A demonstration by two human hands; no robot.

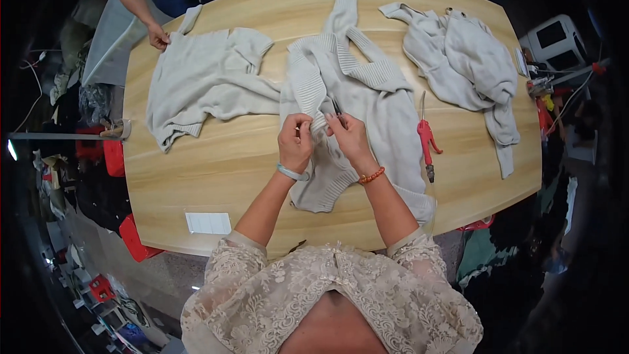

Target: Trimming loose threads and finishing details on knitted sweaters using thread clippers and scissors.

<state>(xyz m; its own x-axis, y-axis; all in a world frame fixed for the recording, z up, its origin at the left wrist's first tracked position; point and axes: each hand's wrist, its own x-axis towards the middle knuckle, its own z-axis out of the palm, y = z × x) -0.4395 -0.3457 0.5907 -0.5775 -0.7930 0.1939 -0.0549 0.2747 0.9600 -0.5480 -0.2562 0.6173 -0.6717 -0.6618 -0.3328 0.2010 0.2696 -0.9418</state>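
Note:
A light grey knitted sweater (390, 128) with wide ribbed bands lies spread on the table in front of me. My left hand (295, 144) pinches the ribbed edge of this sweater between thumb and fingers. Close beside it, my right hand (350, 137) is closed, with its fingertips at the same ribbed edge. From the right hand's fingers sticks out a small dark pointed tool (337, 107) that looks like thread snips; its grip is hidden by the hand. A red air blow gun (426, 141) with a metal nozzle lies to the right of the sweater.
A second grey sweater (209, 82) lies at the left, touched by a co-worker's hand (158, 37). Another sweater (465, 59) is heaped at the far right. A white paper (208, 223) lies near the front left of the wooden table (190, 183). Red stools (134, 239) stand around it.

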